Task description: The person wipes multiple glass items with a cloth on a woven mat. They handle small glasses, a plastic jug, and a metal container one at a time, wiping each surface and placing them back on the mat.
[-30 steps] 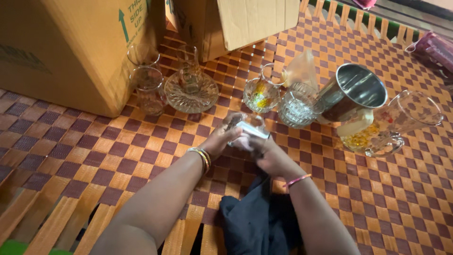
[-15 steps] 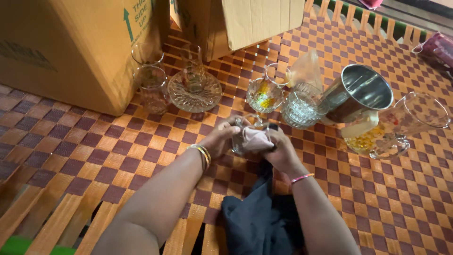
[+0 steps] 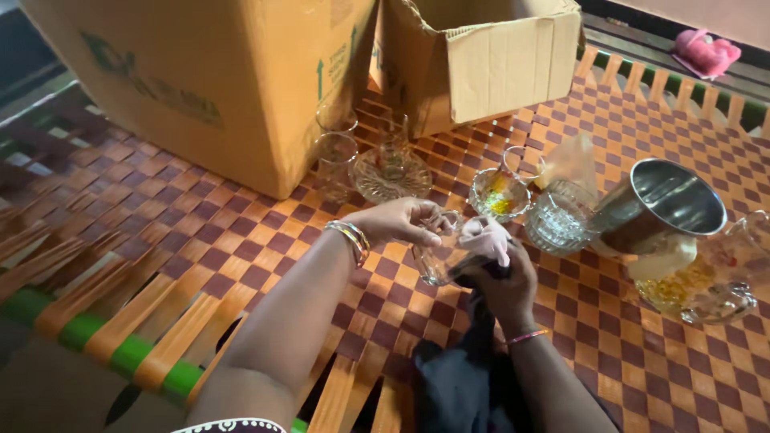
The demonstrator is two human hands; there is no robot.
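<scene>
A person is sitting at a woven surface (image 3: 241, 240) of orange and maroon checks, working with both bare hands just above it. The left hand (image 3: 397, 220), with gold bangles at the wrist, is gripping the rim of a small clear glass (image 3: 441, 252), which is lying tilted on its side in the air between the two hands. The right hand (image 3: 505, 281), wearing a thin pink bangle, is clenching a pale pink cloth (image 3: 485, 236) that is pressing against the mouth of the glass. A dark garment (image 3: 461, 377) is hanging below the right wrist. Beyond the hands, more glassware is standing in a loose row: two tall plain glasses (image 3: 337, 156) near a large cardboard box (image 3: 216, 80), a cut-glass dish (image 3: 393, 172) with a glass piece standing in it, a small cup with yellow decoration (image 3: 497, 192), and a ribbed tumbler (image 3: 560, 216). To the right, a steel bucket (image 3: 662, 204) is lying tipped over, touching a glass jug with yellow pattern (image 3: 706, 281). A second, open cardboard box (image 3: 489, 60) is sitting behind. A green-edged frame is bordering the weave, and a pink slipper (image 3: 706, 52) is resting on the floor beyond.
</scene>
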